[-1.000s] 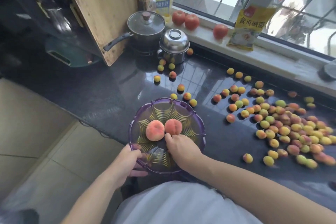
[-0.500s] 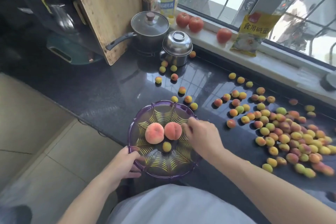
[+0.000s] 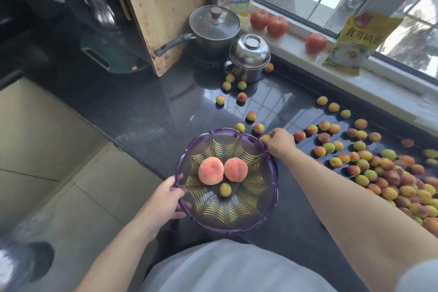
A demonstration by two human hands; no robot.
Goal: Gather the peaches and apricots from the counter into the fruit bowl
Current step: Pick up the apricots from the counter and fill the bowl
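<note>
The left hand (image 3: 166, 199) grips the near-left rim of the purple fruit bowl (image 3: 265, 211), thumb over the edge and fingers (image 3: 179, 214) curled beneath it. The bowl sits at the front edge of the dark bench (image 3: 151, 111), its ribbed pattern fanning out from the centre. Inside lie two peaches (image 3: 222, 169) side by side and touching, their creases running roughly away from the person, and just in front of them one small apricot (image 3: 225, 189) with its long axis pointing about the same way.

Just past the bowl's far-right rim, the right hand (image 3: 279, 143) is down on the bench, its fingers (image 3: 269, 142) curled around a yellowish apricot (image 3: 266, 137) of which only a sliver shows. A few loose apricots (image 3: 258, 128) lie near that hand, more trail back toward the steel pot (image 3: 248, 59) and the lidded saucepan (image 3: 213, 31), and a dense spread of apricots (image 3: 388, 173) covers the bench to the right. On the windowsill behind stand three tomatoes (image 3: 277, 26) and a yellow packet (image 3: 355, 42).
</note>
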